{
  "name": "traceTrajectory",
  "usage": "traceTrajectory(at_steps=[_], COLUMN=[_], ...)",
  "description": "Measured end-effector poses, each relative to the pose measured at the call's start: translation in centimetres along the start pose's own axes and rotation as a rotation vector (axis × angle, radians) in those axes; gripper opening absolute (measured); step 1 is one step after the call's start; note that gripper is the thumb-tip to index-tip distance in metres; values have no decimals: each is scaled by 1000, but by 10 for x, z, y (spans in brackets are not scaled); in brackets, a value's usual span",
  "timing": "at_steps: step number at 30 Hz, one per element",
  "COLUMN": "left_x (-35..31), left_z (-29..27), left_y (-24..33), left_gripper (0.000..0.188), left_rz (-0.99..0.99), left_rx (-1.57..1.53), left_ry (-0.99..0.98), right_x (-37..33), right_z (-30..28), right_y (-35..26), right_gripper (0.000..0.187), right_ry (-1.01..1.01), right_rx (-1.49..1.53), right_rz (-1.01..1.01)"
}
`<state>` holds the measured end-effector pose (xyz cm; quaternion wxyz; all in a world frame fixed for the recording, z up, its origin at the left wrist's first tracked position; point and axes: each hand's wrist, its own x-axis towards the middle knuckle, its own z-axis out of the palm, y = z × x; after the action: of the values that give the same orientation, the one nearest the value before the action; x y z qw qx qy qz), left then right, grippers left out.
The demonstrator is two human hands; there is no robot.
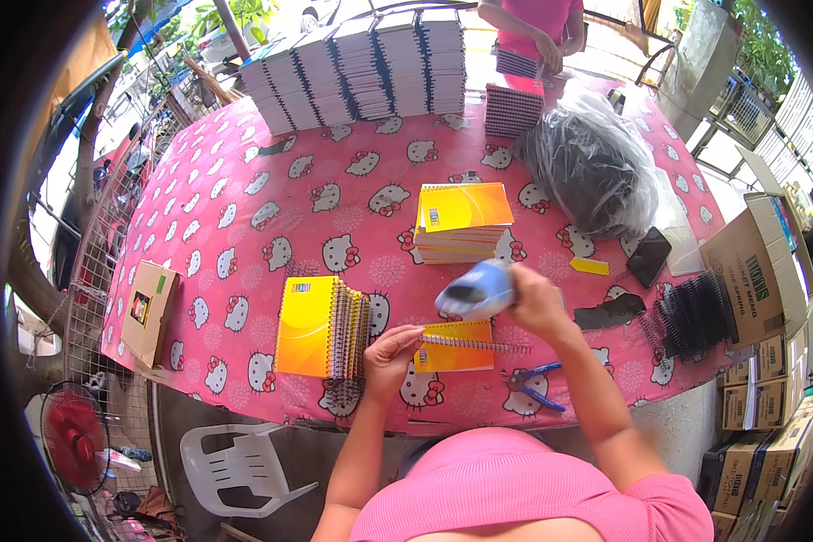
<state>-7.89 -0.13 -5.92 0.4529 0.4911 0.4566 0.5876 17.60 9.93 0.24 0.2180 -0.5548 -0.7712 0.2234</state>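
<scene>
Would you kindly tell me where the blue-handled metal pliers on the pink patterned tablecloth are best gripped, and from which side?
Probably around both blue handles, coming from the right: the blue-handled metal pliers lie with their head to the left, beside the yellow-orange notebook, and the handles spread rightward.

Pink ribbed top, short pink sleeve, bare forearms, bare fingers

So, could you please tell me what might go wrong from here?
The coil juts past the notebook on the right and might snag. The blue tool, in the right hand, could slip and mark the cover. The pliers, near the table edge, could get knocked off.
</scene>
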Motion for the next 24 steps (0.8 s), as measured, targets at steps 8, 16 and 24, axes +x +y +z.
traceTrajectory(at_steps=[8,16,24], left_x=[6,-15,-16], left_z=[24,51,59], left_y=[16,33,38], left_gripper=[21,18,18], left_rz=[34,421,434], left_rx=[-77,437,473], left_ry=[20,62,113], right_x=[-88,-167,-112], right_z=[-14,23,1], right_y=[64,36,-49], right_gripper=[75,49,47], right_ry=[299,34,33], right_rx=[-443,-146,102], right_rz=[-75,-139,-264])
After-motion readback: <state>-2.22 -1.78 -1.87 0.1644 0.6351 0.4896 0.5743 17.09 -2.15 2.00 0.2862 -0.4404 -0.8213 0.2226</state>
